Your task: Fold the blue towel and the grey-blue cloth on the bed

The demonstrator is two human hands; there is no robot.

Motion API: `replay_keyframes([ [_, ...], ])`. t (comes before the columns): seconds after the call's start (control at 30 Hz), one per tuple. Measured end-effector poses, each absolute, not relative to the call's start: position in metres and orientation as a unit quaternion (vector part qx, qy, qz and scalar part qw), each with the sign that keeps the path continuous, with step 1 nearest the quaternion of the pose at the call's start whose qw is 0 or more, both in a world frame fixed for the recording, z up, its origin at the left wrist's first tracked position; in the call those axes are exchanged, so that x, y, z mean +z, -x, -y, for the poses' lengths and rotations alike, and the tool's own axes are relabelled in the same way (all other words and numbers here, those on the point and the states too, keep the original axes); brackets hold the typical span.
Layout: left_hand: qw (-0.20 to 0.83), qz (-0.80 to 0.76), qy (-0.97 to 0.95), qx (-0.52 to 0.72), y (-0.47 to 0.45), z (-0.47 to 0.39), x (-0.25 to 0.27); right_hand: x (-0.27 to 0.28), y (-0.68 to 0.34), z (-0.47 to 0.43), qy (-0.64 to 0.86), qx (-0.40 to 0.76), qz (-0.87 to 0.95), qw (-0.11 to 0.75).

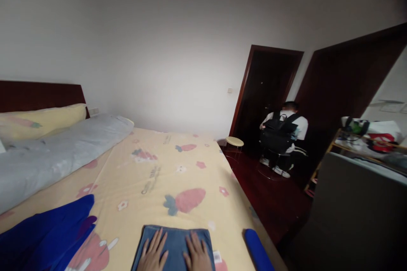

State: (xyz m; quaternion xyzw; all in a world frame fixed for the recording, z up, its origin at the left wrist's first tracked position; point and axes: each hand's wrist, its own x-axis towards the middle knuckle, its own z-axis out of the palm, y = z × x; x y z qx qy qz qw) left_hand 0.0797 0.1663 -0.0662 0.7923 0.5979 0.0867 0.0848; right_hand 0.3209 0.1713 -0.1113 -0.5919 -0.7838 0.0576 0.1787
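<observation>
A folded grey-blue cloth point(174, 241) lies flat on the bed, its near edge cut off by the bottom of the view. My left hand point(153, 254) rests palm down on its left part, fingers stretched out. On the right part, my right hand point(197, 253) also lies flat with fingers spread. A small white label point(217, 256) shows beside the cloth's right edge. Left of my hands is a loose heap of bright blue fabric point(47, 237). A rolled blue cloth point(257, 249) lies near the bed's right edge.
The bed point(121, 178) has a yellow strawberry-print sheet. A grey folded quilt point(63, 152) and a yellow pillow point(47, 120) lie by the headboard point(38, 94). Near the door, a person point(284, 135) with a black backpack sits beyond a round stool point(234, 141). A dark cabinet point(352, 211) stands right.
</observation>
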Motion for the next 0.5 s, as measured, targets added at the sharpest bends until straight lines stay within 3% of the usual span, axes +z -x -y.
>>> replay_keyframes([
  [0.13,0.068,-0.674,-0.734,0.044,-0.052,-0.171,-0.044,-0.093,-0.365,-0.166,0.685,0.066,0.706,0.165],
  [0.27,0.028,-0.688,-0.724,0.042,-0.070,-0.162,-0.033,-0.089,-0.337,-0.152,0.693,0.055,0.692,0.192],
  [0.5,-0.001,-0.603,-0.789,0.118,-0.099,-0.077,-0.132,-0.149,-0.257,-0.074,0.645,0.077,0.723,0.236],
])
